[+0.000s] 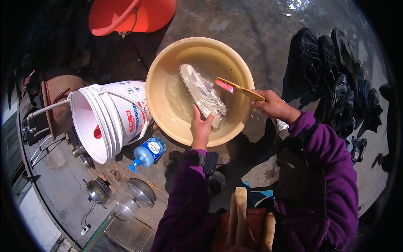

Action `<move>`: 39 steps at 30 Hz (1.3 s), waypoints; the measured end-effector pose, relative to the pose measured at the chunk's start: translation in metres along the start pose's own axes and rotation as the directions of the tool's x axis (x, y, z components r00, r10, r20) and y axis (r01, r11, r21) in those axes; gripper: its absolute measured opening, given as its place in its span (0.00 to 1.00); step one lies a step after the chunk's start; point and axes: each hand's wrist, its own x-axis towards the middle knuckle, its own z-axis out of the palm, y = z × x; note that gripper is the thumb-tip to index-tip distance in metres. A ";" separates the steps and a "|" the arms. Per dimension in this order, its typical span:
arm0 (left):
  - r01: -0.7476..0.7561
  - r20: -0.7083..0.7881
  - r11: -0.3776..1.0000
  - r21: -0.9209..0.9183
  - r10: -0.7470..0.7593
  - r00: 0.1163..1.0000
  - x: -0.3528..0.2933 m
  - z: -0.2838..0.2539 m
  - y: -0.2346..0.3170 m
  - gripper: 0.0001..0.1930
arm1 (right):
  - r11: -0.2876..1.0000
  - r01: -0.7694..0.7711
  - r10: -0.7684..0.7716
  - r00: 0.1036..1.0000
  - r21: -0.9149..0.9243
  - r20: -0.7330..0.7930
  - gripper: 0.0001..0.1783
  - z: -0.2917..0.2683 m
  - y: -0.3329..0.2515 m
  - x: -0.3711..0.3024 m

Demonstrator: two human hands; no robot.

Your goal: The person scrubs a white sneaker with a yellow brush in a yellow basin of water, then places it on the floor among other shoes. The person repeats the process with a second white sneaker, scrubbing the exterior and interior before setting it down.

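Observation:
A pale, soapy shoe [201, 92] lies sole-up in a wide yellow basin [166, 63] of water on the ground. My left hand [201, 126] grips the shoe at its near end, over the basin's front rim. My right hand [273, 105] holds a yellow-handled scrub brush [239, 87] with pink bristles, its head just right of the shoe's middle. Both my sleeves are purple.
A white plastic bucket [107, 119] lies tilted left of the basin, a blue bottle [147, 152] beside it. An orange bucket [130, 14] sits at the top. Several black shoes [331, 71] are lined up at right. Metal pots and lids [126, 193] lie lower left.

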 end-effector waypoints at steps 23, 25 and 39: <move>0.447 0.363 0.393 -0.804 -0.272 0.891 -0.045 -0.051 0.034 0.33 | 0.717 0.364 -0.269 0.931 -0.594 0.246 0.21 0.001 -0.122 -0.037; 0.432 0.342 0.382 -0.817 -0.281 0.897 -0.049 -0.047 0.034 0.33 | 0.691 0.392 -0.278 0.920 -0.608 0.277 0.22 0.009 -0.124 -0.037; 0.423 0.334 0.356 -0.833 -0.286 0.898 -0.058 -0.039 0.031 0.29 | 0.637 0.281 -0.227 0.958 -0.718 0.174 0.11 0.069 -0.089 0.016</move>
